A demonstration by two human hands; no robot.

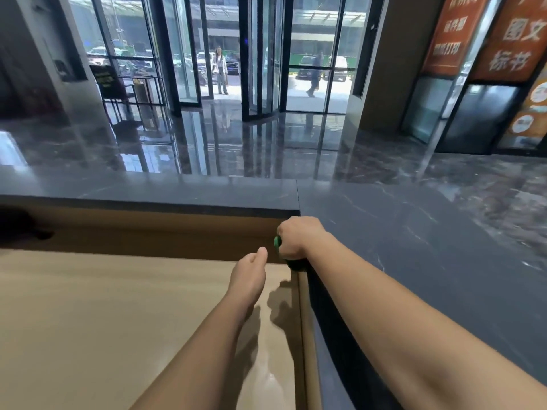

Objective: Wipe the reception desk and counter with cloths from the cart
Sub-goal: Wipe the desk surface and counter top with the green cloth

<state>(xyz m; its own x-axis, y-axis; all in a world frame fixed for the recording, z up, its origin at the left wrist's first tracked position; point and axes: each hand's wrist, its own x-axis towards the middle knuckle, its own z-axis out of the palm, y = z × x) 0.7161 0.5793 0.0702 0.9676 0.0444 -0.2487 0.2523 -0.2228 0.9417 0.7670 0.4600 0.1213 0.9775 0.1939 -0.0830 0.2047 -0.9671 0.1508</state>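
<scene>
— Right hand (299,236) first: what has it got?

— It is curled into a fist around a green cloth (277,242). Only a small bright green fold shows at the thumb side; the rest is hidden under the palm, with a dark patch just below the wrist that I cannot make out. The fist presses against the inner corner where the dark marbled upper table (414,232) steps down to the pale wooden lower table (103,315).

— How does the cloth look?

— Bunched tight, vivid green, no pattern visible. Too little shows to say more.

— And the left hand (248,276)?

— Loosely half-closed, fingers folded in and the thumb pointing forward towards the cloth. It holds nothing and hangs above the right edge of the wooden table, just beside the fist but not touching it. Its shadow lies on the wood beneath.

— Any writing?

— On the far right wall, orange signs (515,37) carry large pale Chinese characters; "图文" and "标书" can be read on the nearer panel. The smaller lines on the next panel are too blurred.
</scene>
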